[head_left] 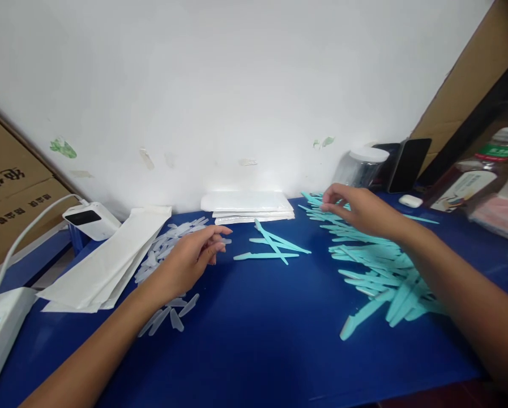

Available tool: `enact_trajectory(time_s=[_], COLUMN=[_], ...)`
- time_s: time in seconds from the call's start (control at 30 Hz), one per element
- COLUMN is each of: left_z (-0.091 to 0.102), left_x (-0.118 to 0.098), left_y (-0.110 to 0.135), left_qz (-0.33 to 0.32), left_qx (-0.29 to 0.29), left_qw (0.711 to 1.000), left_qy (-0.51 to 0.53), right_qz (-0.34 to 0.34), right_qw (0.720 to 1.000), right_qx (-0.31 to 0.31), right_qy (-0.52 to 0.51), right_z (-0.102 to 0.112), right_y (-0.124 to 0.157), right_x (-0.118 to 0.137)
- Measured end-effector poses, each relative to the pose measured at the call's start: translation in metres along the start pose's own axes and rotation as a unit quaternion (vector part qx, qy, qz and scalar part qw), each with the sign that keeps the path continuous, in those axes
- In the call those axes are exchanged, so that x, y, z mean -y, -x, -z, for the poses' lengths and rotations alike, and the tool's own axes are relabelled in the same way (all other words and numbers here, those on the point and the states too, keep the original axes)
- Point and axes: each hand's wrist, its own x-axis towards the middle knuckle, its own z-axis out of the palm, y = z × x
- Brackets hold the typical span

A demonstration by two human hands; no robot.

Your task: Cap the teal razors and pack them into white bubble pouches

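The right hand [355,208], fingertips nearly together but grip unclear, is nearer the heaped slim turquoise plastic sticks [375,263] beneath it, mostly lying crosswise, while the left hand [197,249] pinches 1 small translucent plastic cap [226,241].

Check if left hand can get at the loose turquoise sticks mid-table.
Likely yes: the left hand is just left of the loose turquoise sticks, with nothing visible between them; the translucent piece it seems to pinch might hamper pickup.
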Motion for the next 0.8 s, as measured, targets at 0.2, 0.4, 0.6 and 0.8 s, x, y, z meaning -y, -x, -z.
enact_trajectory(time_s=[0.2,0.4,0.6,0.8], left_z=[-0.005,-0.012,-0.01,-0.012], left_x=[-0.008,-0.018,-0.018,-0.017], left_y=[0.002,0.004,0.004,0.004], left_qz=[0.03,0.042,0.047,0.063], left_qx=[-0.008,-0.011,-0.011,0.012], left_qw=[0.998,0.997,0.998,0.995], left_qy=[0.059,0.063,0.051,0.082], right_qz=[0.09,0.123,0.125,0.131], right_qw=[0.978,0.969,0.97,0.971], right_qx=[0.03,0.067,0.054,0.054], right_qy=[-0.186,-0.206,-0.203,-0.192], right_z=[-0.02,-0.041,-0.035,-0.031], right_y=[0.024,0.031,0.029,0.03], right_x=[0.078,0.09,0.086,0.088])
